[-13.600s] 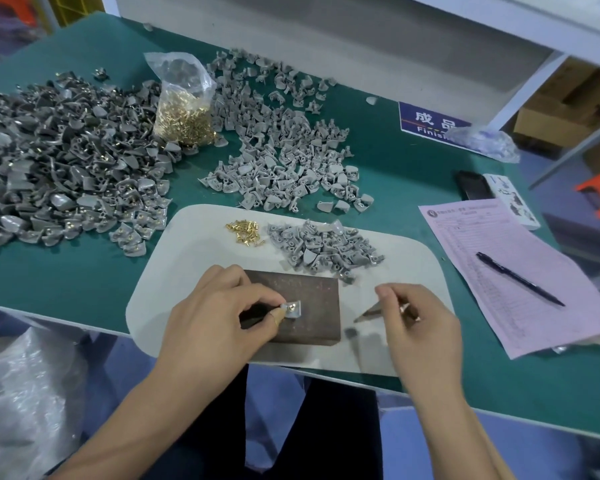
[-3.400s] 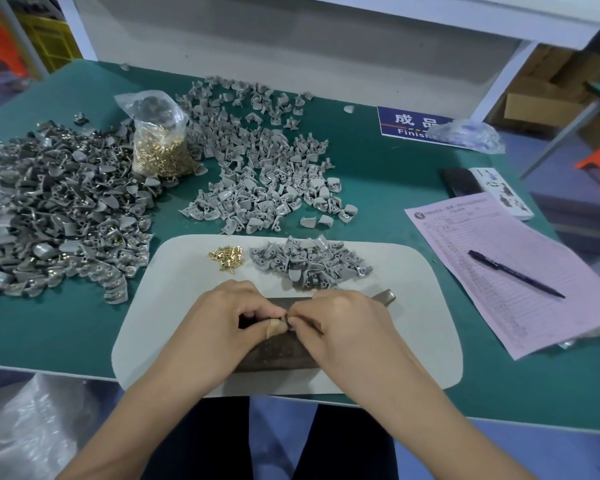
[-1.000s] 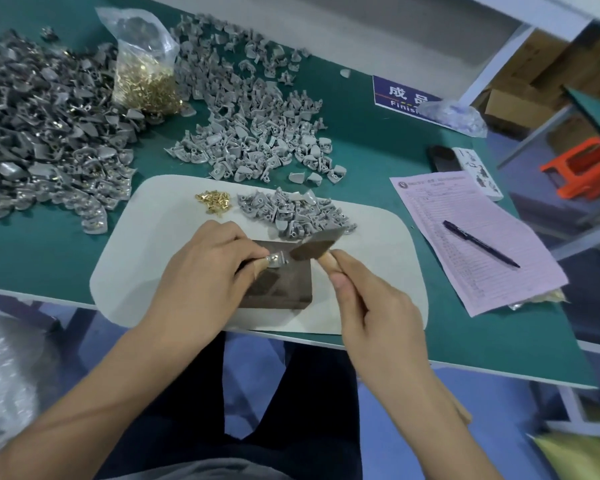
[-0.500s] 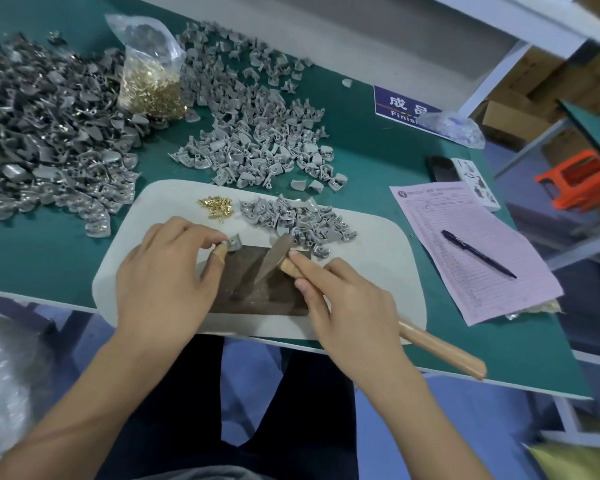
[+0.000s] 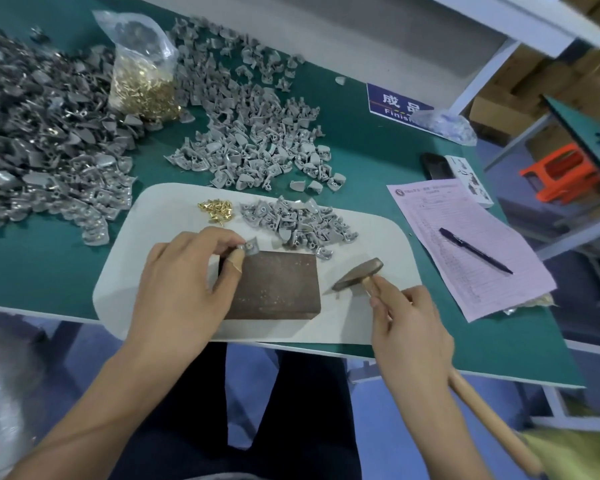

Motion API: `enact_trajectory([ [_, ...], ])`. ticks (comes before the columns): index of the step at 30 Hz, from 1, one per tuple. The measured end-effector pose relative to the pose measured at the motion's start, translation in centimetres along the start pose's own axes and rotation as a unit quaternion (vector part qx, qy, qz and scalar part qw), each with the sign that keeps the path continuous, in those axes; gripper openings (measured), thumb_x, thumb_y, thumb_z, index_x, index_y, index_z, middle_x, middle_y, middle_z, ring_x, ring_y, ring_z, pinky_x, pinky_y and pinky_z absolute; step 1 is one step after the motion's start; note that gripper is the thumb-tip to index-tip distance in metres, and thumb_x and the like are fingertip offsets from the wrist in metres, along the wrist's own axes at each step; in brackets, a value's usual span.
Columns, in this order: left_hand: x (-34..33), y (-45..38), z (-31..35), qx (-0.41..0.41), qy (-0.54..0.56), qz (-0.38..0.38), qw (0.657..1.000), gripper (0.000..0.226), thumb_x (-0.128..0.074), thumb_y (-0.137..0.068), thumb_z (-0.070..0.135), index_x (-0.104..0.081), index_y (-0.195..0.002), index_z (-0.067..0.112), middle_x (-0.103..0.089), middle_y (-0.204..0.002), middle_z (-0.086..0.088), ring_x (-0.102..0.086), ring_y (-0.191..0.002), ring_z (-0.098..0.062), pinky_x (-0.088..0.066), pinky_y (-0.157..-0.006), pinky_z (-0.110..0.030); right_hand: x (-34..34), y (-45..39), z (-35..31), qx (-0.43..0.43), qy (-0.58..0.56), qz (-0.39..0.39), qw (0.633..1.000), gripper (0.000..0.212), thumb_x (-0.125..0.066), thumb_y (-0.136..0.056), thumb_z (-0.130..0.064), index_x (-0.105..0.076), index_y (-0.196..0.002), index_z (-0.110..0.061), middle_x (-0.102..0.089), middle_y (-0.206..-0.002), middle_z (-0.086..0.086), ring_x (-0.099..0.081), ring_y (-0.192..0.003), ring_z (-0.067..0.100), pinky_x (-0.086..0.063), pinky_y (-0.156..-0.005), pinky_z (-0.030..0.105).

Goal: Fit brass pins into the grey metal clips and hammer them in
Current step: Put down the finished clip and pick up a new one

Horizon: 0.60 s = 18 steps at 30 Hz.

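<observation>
Hammer [image 5: 358, 274] now off block [image 5: 274, 285]

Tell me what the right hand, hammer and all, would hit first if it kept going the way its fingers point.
The right hand points up-left. Ahead of the wooden-handled hammer lies bare white mat, then probably the small heap of grey metal clips on it; depth is unclear.

The hammer [image 5: 357, 274] now lies off the brown block [image 5: 274, 285], lowered to its right onto the white mat [image 5: 388, 244] in the right hand [image 5: 409, 327]. The left hand [image 5: 184, 289] lifts the clip [image 5: 250, 245] just past the block's far-left corner.
</observation>
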State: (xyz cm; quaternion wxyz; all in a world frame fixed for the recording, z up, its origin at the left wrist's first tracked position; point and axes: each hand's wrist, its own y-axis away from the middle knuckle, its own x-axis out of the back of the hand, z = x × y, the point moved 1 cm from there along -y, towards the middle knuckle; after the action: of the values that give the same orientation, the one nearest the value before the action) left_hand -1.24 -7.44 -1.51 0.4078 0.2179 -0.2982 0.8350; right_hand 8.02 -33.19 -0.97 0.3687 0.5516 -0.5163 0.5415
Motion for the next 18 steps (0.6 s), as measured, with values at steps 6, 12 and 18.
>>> enact_trajectory([
  [6, 1.6, -0.2, -1.7, 0.031, 0.054, 0.01, 0.998, 0.011, -0.059, -0.095, 0.029, -0.061, -0.105, 0.032, -0.061, -0.093, 0.022, -0.054, -0.094, -0.005, -0.046, -0.083, -0.039, 0.4, -1.7, -4.2, 0.027, -0.115, 0.029, 0.993, 0.021, -0.066, -0.094, -0.027, -0.071, -0.114, -0.025, -0.059, -0.103, -0.002, -0.051, -0.106, 0.028, -0.044, -0.093, 0.046],
  [12, 4.2, -0.9, -6.3, 0.065, -0.042, 0.023, 0.997, 0.008, -0.068, -0.091, 0.027, -0.065, -0.095, 0.033, -0.06, -0.085, 0.023, -0.052, -0.085, -0.013, -0.046, -0.077, -0.039, -0.7, -2.3, -15.5, 0.164, -0.271, -0.048, 0.947, 0.027, -0.061, -0.096, -0.035, -0.062, -0.123, -0.029, -0.058, -0.104, -0.008, -0.053, -0.101, 0.012, -0.045, -0.092, 0.036],
  [18, 7.0, -1.0, -11.5, 0.115, -0.122, 0.029, 0.985, 0.011, -0.073, -0.088, 0.024, -0.071, -0.099, 0.026, -0.063, -0.096, 0.005, -0.055, -0.095, -0.027, -0.046, -0.081, -0.046, -3.9, -0.6, -25.3, 0.27, -0.232, -0.145, 0.923, 0.021, -0.062, -0.098, -0.032, -0.068, -0.118, -0.03, -0.067, -0.1, -0.006, -0.058, -0.101, 0.022, -0.047, -0.09, 0.045],
])
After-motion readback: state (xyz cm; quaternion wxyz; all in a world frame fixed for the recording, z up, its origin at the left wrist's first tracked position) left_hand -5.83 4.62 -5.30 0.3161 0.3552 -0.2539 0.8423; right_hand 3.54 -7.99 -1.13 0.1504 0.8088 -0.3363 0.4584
